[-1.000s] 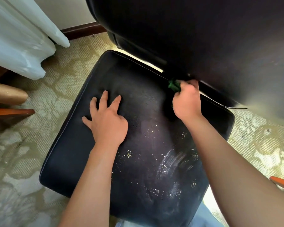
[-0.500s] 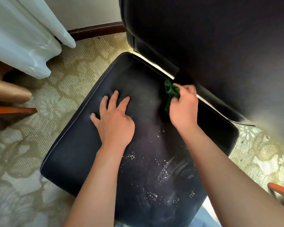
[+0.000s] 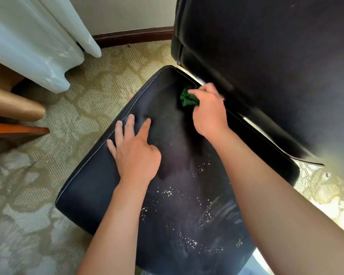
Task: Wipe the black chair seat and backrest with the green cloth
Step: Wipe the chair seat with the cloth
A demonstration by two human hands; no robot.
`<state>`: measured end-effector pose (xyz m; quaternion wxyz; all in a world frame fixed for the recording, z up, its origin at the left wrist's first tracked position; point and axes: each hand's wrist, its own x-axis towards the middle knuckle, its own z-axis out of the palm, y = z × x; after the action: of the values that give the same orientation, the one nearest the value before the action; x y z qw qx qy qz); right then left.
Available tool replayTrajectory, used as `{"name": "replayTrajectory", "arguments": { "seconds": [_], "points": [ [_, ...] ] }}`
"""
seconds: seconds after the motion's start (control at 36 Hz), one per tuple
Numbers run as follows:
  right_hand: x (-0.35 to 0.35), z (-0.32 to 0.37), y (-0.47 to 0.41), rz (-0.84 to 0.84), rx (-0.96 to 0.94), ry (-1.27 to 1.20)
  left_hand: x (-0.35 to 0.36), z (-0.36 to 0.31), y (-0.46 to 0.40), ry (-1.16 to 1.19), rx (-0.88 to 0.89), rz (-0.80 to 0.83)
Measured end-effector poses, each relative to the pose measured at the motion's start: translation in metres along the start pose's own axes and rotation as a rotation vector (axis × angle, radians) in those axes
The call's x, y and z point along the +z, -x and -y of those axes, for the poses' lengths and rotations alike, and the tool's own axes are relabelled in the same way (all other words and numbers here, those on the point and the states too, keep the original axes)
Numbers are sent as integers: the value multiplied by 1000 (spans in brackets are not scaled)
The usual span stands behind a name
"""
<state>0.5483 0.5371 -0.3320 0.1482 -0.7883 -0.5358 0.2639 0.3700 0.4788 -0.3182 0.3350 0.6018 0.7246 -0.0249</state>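
Since the frame half a second back, your right hand (image 3: 209, 114) has carried the green cloth (image 3: 188, 99) further along the rear of the seat (image 3: 91, 187) toward its far corner, just under the backrest (image 3: 266, 56), and your left hand (image 3: 136, 153) has slid out toward the stitched side edge. Your right fingers are curled tight around the cloth, which shows only as a small dark-green crumpled wad poking out past the knuckles, touching the seat. Your left fingers (image 3: 130, 124) lie spread and flat on the leather, holding nothing, with pale crumbs (image 3: 189, 240) and smears nearer you.

Leathery seat (image 3: 127, 195) (crumb-dusted); cloth (image 3: 187, 100) — soft
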Motion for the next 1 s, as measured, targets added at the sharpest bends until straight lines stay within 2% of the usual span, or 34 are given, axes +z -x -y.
{"name": "replayTrajectory", "arguments": {
  "seconds": [0.14,0.33,0.42,0.47,0.53,0.58,0.67,0.81,1.0],
  "points": [
    [0,8,20,197,-147,84,2,1,0,-3,19,-9],
    [2,-1,92,451,-380,200,-3,6,2,37,80,10],
    [-4,-15,110,596,-369,145,-6,7,11,33,59,-18],
    [-15,-25,107,520,-306,20,-6,7,22,44,-32,-63],
    [-31,-38,99,336,-238,-71,-3,9,38,46,-108,-94],
    [-46,-54,91,154,-154,-70,2,10,53,43,-138,-107],
    [-63,-79,93,21,-42,16,15,8,75,54,-165,-123],
    [-53,-99,104,-18,0,94,39,4,91,10,-175,-134],
    [-24,-81,133,135,-266,184,46,12,93,-47,-139,-183]
  ]
}}
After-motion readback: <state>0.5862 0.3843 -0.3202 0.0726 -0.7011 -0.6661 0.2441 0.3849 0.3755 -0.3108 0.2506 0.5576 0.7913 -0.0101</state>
